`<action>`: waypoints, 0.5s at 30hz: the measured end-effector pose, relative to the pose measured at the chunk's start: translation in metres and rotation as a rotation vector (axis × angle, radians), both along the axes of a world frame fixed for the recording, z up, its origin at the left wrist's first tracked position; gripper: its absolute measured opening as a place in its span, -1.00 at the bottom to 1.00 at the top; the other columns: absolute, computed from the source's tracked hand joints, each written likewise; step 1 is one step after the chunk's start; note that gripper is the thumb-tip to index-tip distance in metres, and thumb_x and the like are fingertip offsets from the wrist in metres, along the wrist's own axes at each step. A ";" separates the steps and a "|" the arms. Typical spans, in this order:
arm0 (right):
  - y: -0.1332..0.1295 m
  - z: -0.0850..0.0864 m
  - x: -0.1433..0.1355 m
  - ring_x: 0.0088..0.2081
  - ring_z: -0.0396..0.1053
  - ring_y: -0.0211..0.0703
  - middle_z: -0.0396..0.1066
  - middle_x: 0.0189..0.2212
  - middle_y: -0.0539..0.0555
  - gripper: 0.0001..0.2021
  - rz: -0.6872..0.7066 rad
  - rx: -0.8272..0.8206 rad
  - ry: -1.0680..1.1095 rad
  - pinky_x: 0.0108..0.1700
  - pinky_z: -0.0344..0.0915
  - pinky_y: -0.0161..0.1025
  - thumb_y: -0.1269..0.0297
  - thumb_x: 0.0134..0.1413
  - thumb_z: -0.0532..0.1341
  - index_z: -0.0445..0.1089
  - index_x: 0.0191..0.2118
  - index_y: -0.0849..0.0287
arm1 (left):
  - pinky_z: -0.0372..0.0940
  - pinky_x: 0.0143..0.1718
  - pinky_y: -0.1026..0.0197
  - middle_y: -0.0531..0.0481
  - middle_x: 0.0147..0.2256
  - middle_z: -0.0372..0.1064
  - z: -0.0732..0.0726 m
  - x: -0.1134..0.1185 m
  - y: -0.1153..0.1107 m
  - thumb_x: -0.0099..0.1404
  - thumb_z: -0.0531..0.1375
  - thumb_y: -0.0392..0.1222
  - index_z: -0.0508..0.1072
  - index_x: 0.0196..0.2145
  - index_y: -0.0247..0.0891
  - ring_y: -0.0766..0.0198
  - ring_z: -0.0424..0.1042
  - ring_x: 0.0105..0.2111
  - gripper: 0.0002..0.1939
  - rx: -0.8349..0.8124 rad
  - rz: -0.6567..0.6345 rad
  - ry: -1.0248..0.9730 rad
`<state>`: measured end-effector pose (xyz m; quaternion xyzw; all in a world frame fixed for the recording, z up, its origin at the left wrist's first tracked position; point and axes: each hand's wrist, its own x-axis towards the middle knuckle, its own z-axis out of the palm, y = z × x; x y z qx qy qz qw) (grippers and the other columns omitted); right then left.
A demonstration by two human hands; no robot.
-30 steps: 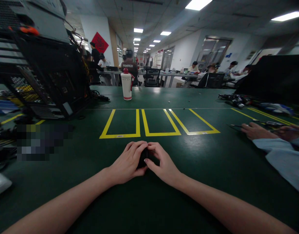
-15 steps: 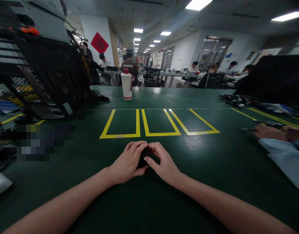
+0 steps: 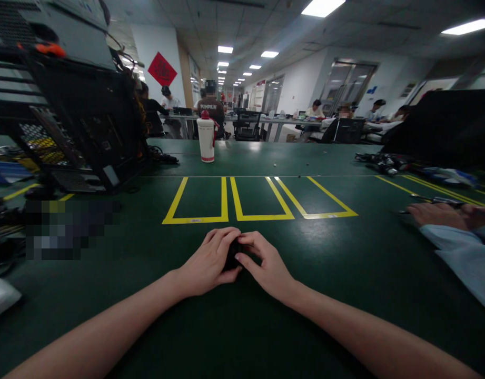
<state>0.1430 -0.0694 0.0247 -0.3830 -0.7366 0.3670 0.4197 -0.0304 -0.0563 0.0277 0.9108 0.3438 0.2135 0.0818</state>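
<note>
A small black object [image 3: 233,254] is held low over or on the green table, in front of the yellow tape frames. My left hand [image 3: 210,261] curls around its left side, fingers over the top and thumb beneath. From the right, the bent fingers and thumb of my right hand [image 3: 264,263] close on its other side. Most of the object is hidden by my fingers, so its kind cannot be made out.
Yellow tape [image 3: 265,217] marks several areas on the green table [image 3: 179,326]. A white bottle [image 3: 206,139] with a red lid stands behind them. An open computer case [image 3: 104,131] is at left, cables [image 3: 384,162] at right. A co-worker's hand [image 3: 435,215] holds a thin tool.
My hands stay around the black object, with only a slight shift of the right fingers. At the right, the co-worker's hand has moved a little to the left.
</note>
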 end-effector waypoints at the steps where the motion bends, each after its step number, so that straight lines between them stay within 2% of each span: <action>1: 0.000 0.000 0.000 -0.11 0.24 -0.19 0.21 -0.17 0.05 -0.76 -0.005 0.000 -0.002 -0.02 0.24 -0.13 0.41 0.00 0.11 0.21 -0.15 0.11 | -0.01 0.09 -0.04 -0.15 0.06 0.01 0.000 0.000 0.000 0.15 0.13 -0.12 -0.13 0.11 -0.27 0.09 0.04 0.06 -0.33 -0.007 0.003 0.001; 5: 0.001 0.002 0.001 -0.09 0.23 -0.19 0.21 -0.17 0.05 -0.69 -0.007 -0.032 -0.013 0.00 0.23 -0.12 0.41 -0.01 0.13 0.17 -0.10 0.11 | -0.01 0.09 -0.03 -0.13 0.06 0.01 0.001 0.000 0.000 0.16 0.13 -0.11 -0.13 0.11 -0.26 0.10 0.03 0.06 -0.34 -0.033 0.010 -0.006; 11: 0.000 0.003 0.003 -0.14 0.26 -0.20 0.22 -0.20 0.04 -0.75 0.053 -0.090 -0.012 -0.03 0.26 -0.11 0.38 -0.01 0.13 0.18 -0.15 0.11 | -0.02 0.08 -0.07 -0.15 0.07 0.00 0.001 0.000 0.000 0.17 0.12 -0.12 -0.14 0.11 -0.25 0.08 0.03 0.06 -0.34 -0.028 -0.004 -0.008; 15: 0.000 0.002 0.002 -0.15 0.27 -0.21 0.22 -0.19 0.03 -0.81 0.042 -0.092 0.037 -0.05 0.28 -0.13 0.36 0.02 0.11 0.20 -0.19 0.10 | -0.01 0.08 -0.07 -0.15 0.06 0.01 0.000 0.000 0.000 0.16 0.12 -0.12 -0.14 0.11 -0.25 0.08 0.03 0.06 -0.34 -0.012 -0.012 -0.019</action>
